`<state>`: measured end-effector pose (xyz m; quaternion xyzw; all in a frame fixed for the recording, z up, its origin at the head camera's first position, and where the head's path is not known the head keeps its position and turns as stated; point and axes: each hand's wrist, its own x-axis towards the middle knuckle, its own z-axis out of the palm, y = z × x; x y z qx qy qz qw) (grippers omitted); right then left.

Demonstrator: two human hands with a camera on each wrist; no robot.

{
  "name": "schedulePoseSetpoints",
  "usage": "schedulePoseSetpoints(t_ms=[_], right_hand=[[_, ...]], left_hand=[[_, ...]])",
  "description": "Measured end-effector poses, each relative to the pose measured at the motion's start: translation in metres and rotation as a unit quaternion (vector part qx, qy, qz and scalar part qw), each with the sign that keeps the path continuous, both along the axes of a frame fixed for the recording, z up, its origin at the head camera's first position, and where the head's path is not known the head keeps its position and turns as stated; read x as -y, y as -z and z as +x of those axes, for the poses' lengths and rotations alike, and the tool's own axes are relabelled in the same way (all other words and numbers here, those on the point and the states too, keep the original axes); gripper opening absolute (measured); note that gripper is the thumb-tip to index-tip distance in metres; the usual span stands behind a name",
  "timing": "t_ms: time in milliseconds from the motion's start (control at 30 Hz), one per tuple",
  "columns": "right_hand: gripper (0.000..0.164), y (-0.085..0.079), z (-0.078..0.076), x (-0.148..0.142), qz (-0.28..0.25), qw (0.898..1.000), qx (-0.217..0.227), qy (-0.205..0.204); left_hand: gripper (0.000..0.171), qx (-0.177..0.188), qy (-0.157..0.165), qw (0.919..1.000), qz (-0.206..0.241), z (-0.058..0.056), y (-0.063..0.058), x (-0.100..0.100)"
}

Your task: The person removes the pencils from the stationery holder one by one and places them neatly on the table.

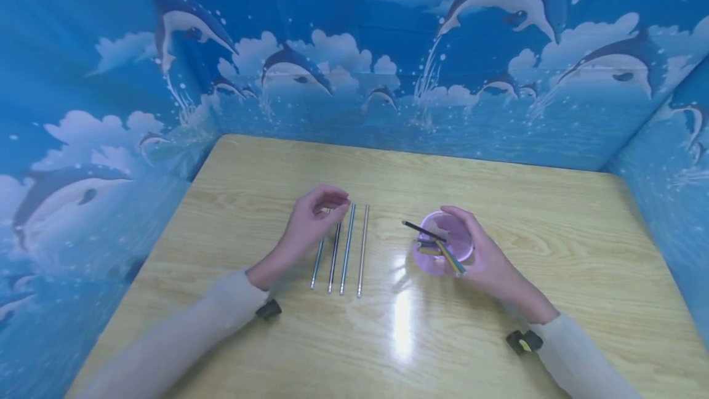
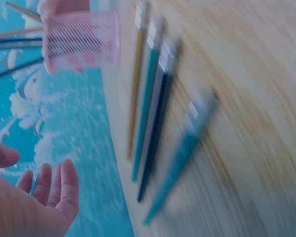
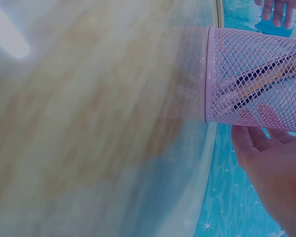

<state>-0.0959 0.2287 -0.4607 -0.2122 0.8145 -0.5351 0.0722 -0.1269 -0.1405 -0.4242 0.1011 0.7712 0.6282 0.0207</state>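
Note:
Four pencils lie side by side on the wooden table. My left hand hovers over their far ends with fingers loosely bent and nothing in it; the left wrist view shows its empty palm beside the blurred pencils. A pink mesh cup stands to the right of the row, and my right hand grips it from the right side. A black pencil and a yellow-green one stick out of the cup. In the right wrist view the fingers curl round the mesh cup.
Blue dolphin-printed walls close the table in at the back and on both sides. Bare wood lies in front of the hands and behind them. A bright light glare sits on the near middle.

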Motion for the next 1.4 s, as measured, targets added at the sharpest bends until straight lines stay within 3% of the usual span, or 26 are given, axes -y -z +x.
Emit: schedulePoseSetpoints(t_ms=[233, 467, 667, 1033, 1400], right_hand=[[0.104, 0.000, 0.000, -0.001, 0.011, 1.000, 0.005, 0.006], [0.105, 0.000, 0.000, 0.000, 0.010, 1.000, 0.007, 0.006], [0.103, 0.000, -0.001, -0.001, 0.002, 1.000, 0.011, -0.001], [0.104, -0.008, -0.001, -0.007, 0.020, 0.997, 0.067, -0.025], [0.100, -0.010, -0.007, -0.016, 0.052, 0.995, 0.049, -0.063]], left_hand=[[0.033, 0.006, 0.063, 0.9925, 0.104, 0.015, -0.007, -0.030], [0.034, -0.002, 0.101, 0.9825, 0.157, 0.021, -0.006, -0.055], [0.035, -0.002, 0.114, 0.9789, 0.169, 0.025, -0.008, -0.068], [0.035, -0.003, 0.122, 0.9781, 0.169, 0.027, -0.008, -0.078], [0.029, 0.002, 0.115, 0.9785, 0.171, 0.027, -0.008, -0.084]])
